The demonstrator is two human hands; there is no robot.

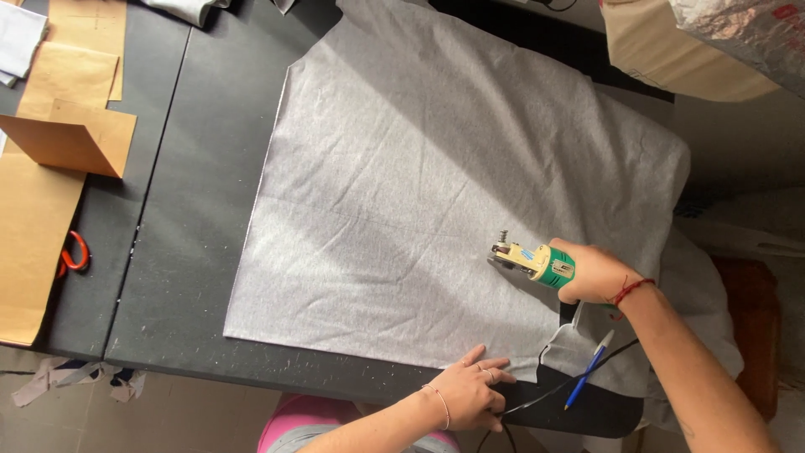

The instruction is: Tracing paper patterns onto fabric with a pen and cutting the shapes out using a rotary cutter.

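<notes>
On the far left of the dark table (184, 252) lie brown paper patterns (50, 168) and orange-handled scissors (74, 253), well apart from the grey fabric (419, 193) spread across the middle. The left hand (471, 387) lies flat with fingers spread, pressing the fabric's near edge, with a wide stretch of uncut cloth left and far of it. Further right, the right hand (594, 273) is closed around the green-and-cream electric cutter (530, 260), its long axis left-right and blade end pointing left, near the fabric's cut right edge, with a blue pen (589, 369) just nearer.

You had open room across the grey fabric (436, 193) ahead of the cutter (530, 260). A blue pen (589, 369) and black cord (553, 390) lay between your hands; cardboard sheets (59, 151) blocked the far left.
</notes>
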